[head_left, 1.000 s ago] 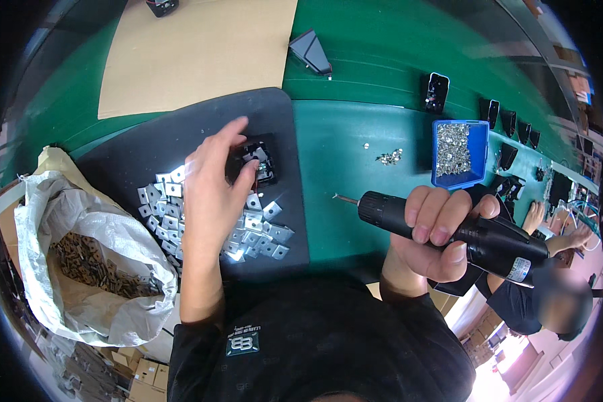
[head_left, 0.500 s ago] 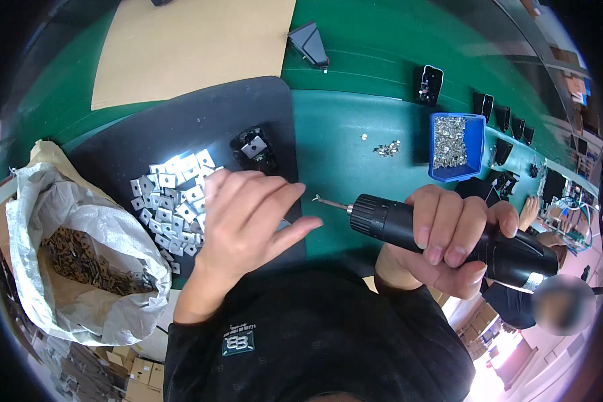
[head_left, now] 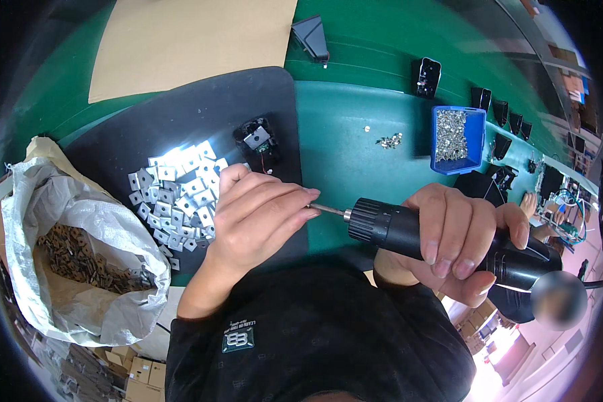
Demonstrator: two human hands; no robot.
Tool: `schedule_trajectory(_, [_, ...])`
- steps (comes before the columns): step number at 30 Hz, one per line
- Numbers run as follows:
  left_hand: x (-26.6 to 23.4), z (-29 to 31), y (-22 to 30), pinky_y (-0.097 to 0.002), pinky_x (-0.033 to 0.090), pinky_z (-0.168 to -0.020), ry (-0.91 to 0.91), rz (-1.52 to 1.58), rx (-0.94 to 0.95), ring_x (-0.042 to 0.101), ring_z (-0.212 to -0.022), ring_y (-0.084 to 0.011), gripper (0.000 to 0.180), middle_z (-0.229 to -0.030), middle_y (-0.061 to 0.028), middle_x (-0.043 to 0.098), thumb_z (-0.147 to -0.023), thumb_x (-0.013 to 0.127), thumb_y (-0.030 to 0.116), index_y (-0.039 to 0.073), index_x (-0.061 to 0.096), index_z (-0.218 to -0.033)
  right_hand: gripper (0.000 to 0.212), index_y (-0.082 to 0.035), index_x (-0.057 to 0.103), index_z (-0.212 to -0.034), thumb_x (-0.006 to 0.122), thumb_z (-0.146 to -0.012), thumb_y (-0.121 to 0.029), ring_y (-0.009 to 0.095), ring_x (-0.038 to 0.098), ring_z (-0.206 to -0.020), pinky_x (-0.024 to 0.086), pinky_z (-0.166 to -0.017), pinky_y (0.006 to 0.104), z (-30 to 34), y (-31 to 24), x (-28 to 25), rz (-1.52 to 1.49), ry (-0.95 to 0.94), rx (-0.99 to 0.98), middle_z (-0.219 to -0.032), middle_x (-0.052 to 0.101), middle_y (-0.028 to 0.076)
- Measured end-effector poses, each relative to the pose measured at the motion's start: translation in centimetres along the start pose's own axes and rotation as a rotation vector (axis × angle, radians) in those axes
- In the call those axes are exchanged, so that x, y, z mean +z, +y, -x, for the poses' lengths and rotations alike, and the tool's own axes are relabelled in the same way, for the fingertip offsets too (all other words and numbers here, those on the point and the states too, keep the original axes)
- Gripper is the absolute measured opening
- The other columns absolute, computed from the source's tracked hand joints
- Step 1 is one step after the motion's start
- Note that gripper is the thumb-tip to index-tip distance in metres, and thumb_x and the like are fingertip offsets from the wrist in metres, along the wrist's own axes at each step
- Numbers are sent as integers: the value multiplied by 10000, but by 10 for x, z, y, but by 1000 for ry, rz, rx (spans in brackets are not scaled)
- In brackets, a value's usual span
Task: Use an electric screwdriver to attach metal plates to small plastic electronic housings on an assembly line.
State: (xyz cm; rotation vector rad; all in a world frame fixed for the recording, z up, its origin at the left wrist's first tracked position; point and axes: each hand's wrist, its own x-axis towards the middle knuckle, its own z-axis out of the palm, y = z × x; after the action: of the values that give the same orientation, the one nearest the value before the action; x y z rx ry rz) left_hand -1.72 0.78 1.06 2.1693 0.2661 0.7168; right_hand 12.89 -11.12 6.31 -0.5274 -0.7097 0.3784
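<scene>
White sack [head_left: 124,224] of parts [head_left: 80,261], far left. Then silver plates [head_left: 171,194] heaped on dark mat [head_left: 211,107]. Black housing [head_left: 273,153], single plate [head_left: 256,138] inside, mat's right side. With left hand [head_left: 261,214], pinching driver bit [head_left: 333,212] at tip. With right hand [head_left: 454,231], gripping black screwdriver [head_left: 388,226], fingers wrapped around. Blue bin [head_left: 474,137], right.

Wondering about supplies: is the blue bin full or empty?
Partly full: the blue bin holds small metal parts on its left, while bare blue shows on its right.
</scene>
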Motion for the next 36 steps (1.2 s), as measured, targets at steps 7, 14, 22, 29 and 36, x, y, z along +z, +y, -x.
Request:
schedule_trajectory(7, [-2, 1, -7, -297, 362, -621, -18, 76, 46, 601, -640, -176, 212, -750, -56, 673, -716, 721, 207, 22, 673, -806, 447, -126, 420, -1153, 672, -784, -130, 106, 569, -580, 499, -575, 241, -8, 3, -4, -107, -127, 40, -686, 565, 6])
schedule_trajectory(14, [-5, 1, -19, -325, 396, -677, -46, 46, 100, 607, -754, -201, 365, -870, -84, 675, -707, 722, 322, 19, 668, -903, 437, -112, 457, -1117, 689, -748, -111, 99, 569, -581, 500, -608, 237, -16, 8, -5, -96, -147, 160, -688, 563, 6])
schedule_trajectory(22, [-25, -11, -33, -409, 320, -935, -86, -346, -239, 463, -1116, -295, 768, -1245, -131, 504, -531, 792, 282, 32, 519, -1204, 448, -161, 385, -1178, 653, -820, -188, 138, 517, -557, 450, -531, 286, -17, 26, -5, 96, -112, 131, -680, 522, -3])
schedule_trajectory(29, [-9, -8, -38, -396, 342, -893, -134, -354, -264, 501, -1002, -259, 699, -1061, -65, 563, -503, 748, 151, 95, 558, -1174, 389, -140, 359, -1056, 642, -798, -72, 183, 523, -583, 470, -598, 362, -10, 57, 6, 213, -53, 226, -684, 517, 34])
schedule_trajectory(36, [-9, -13, -42, -390, 346, -864, -125, -325, -266, 507, -950, -252, 693, -987, -66, 557, -500, 760, 199, 101, 573, -1161, 392, -124, 351, -1061, 618, -787, -41, 187, 527, -602, 478, -620, 374, -10, 71, 2, 228, -91, 211, -683, 515, 46])
